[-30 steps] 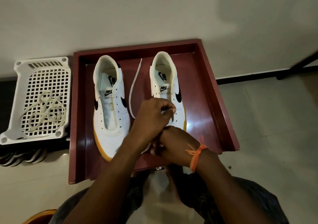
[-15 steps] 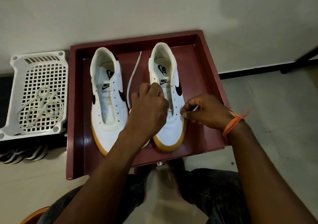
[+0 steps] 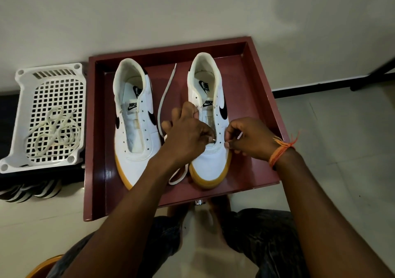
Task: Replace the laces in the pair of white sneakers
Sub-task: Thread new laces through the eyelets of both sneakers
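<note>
Two white sneakers with black swooshes and yellow soles stand side by side in a dark red tray [image 3: 265, 98]. The left sneaker [image 3: 136, 126] has bare eyelets. My left hand [image 3: 188, 134] lies over the left side of the right sneaker [image 3: 210, 160] and pinches a lace tip at its lowest eyelets. My right hand [image 3: 250, 136] pinches the other end of that lace at the shoe's right side. A white lace [image 3: 165, 94] runs between the two shoes and loops out near their toes.
A white perforated basket [image 3: 21, 115] left of the tray holds a tangle of cream old laces [image 3: 55, 130]. Striped footwear [image 3: 32, 190] sits below it. My knees are below the tray. A wall rises behind, tiled floor spreads right.
My right hand moved from under the left hand out to the right side of the shoe, drawing the lace end with it. My left hand shifted up along the shoe's eyelets.
</note>
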